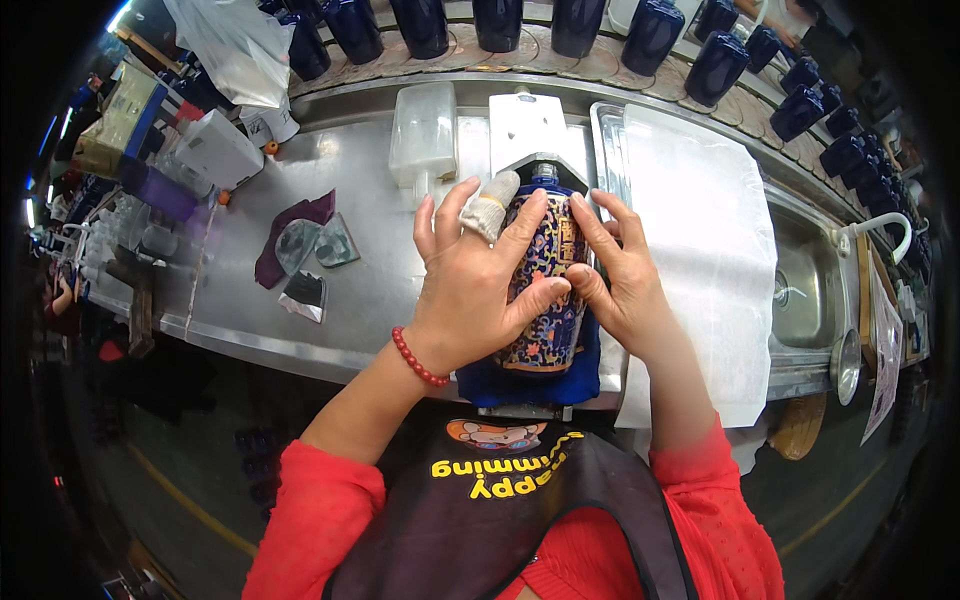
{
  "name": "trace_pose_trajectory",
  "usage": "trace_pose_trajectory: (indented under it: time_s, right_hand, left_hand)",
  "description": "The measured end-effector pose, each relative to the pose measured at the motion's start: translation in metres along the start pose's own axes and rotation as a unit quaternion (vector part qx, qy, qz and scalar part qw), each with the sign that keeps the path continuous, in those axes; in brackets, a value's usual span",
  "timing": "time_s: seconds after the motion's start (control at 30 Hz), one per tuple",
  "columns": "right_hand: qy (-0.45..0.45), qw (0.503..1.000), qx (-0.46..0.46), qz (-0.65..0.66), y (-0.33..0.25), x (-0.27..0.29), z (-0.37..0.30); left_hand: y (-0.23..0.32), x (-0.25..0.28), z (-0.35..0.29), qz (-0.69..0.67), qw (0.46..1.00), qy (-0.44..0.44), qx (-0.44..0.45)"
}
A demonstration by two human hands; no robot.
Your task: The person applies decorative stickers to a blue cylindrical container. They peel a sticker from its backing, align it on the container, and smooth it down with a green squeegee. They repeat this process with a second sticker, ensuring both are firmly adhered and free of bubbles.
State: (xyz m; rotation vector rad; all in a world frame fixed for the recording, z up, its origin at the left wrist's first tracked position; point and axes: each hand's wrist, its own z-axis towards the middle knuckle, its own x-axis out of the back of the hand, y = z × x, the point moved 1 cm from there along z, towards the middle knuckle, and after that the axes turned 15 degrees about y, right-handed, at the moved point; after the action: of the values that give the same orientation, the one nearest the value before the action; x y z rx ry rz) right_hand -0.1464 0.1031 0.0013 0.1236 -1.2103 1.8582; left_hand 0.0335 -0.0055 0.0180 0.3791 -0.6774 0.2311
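Observation:
A dark blue bottle (545, 330) with a gold, red and white floral pattern lies on a blue cloth (480, 385), its clear neck pointing away from me. My left hand (470, 275) rests along its left side, index finger stretched toward the neck and thumb across the pattern. A whitish finger cover (487, 210) sits on one finger of that hand. On the bottle's right edge, my right hand (620, 270) touches with index finger and thumb, its other fingers spread. Both hands are open, pressed on the surface. The bottle's underside is hidden.
Plain blue bottles (575, 25) line a curved conveyor (460, 55) at the back. A clear plastic container (422, 130) stands behind my left hand. Dark scraps (290, 240) lie on the metal table (340, 300). White sheeting (700, 260) and a sink (805, 285) are at right.

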Motion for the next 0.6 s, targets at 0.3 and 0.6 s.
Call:
trace_pose_trajectory:
  time_s: [0.3,0.6]
  right_hand:
    - [0.005,1.000,0.002,0.014,0.001,0.001,-0.002]
    - [-0.014,1.000,-0.002,-0.018,-0.002,0.010,-0.009]
  left_hand:
    - [-0.003,-0.002,-0.003,-0.017,1.000,-0.006,0.003]
    - [0.000,0.009,-0.031,-0.058,0.994,-0.017,0.086]
